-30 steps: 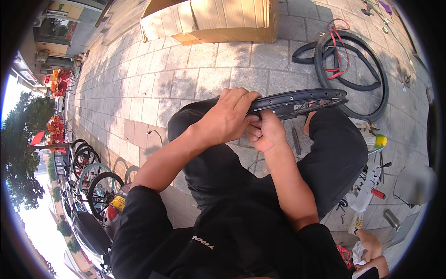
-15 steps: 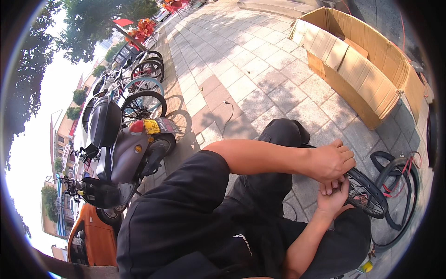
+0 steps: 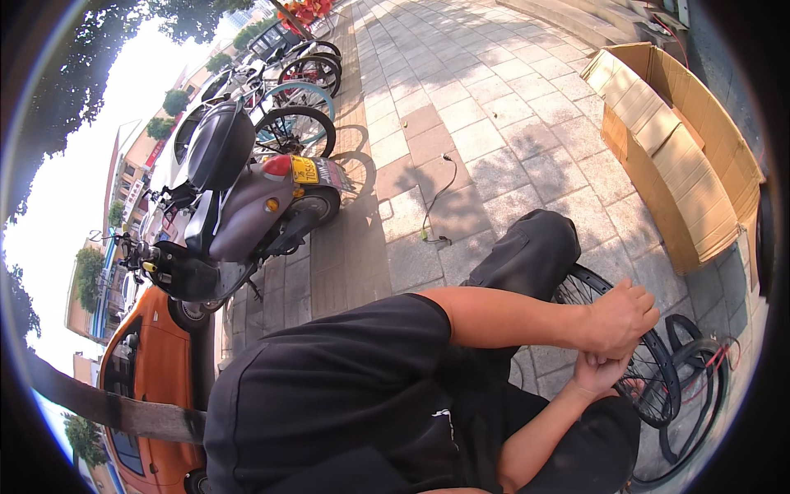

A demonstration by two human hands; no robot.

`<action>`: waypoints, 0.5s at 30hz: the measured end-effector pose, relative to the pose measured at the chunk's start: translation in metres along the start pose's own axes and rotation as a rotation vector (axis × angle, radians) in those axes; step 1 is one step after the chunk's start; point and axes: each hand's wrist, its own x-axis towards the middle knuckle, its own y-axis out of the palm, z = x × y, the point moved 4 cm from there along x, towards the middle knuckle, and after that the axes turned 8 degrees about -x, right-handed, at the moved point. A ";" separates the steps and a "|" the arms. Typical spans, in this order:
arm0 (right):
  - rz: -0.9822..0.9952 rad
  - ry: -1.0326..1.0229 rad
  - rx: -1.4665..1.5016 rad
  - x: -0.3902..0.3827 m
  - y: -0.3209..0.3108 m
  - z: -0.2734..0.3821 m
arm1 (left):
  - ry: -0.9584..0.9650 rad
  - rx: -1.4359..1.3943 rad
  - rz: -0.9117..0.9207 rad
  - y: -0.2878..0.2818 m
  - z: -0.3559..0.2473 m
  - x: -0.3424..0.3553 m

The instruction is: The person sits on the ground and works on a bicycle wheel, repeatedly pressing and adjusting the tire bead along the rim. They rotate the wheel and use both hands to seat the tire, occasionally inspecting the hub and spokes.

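A spoked bicycle wheel [image 3: 663, 366] with a black rim stands between my knees, partly hidden by my hands and leg. My left hand [image 3: 623, 318] is closed over its rim, fingers curled down. Just below, my right hand [image 3: 599, 373] is closed against the same stretch of rim, its fingertips tucked under the left hand. Whether anything small is pinched between them is hidden. Beyond the wheel, a loose black tyre [image 3: 721, 403] lies on the paving in loops, with a thin red cord [image 3: 718, 357] by it.
An open cardboard box [image 3: 650, 181] stands at the far right. A short dark cable [image 3: 434, 200] lies on the paving stones ahead. To the left are a parked scooter [image 3: 247, 210], several bicycles [image 3: 296, 132] and an orange car [image 3: 160, 362] behind a wooden bar [image 3: 115, 407].
My view has swung, so the scene sits further right and lower. Both hands remain together at the wheel; more of its spokes and rim now show beside my knee.
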 end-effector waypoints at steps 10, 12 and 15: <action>-0.119 -0.225 -0.715 0.020 -0.038 0.009 | 0.127 -0.076 0.034 -0.016 -0.006 -0.007; -0.213 -0.022 -0.444 0.014 0.006 0.006 | 0.189 -0.165 0.082 -0.028 0.000 -0.009; 0.141 0.212 -0.181 0.021 -0.005 0.015 | 0.291 -0.310 0.113 -0.037 0.012 -0.008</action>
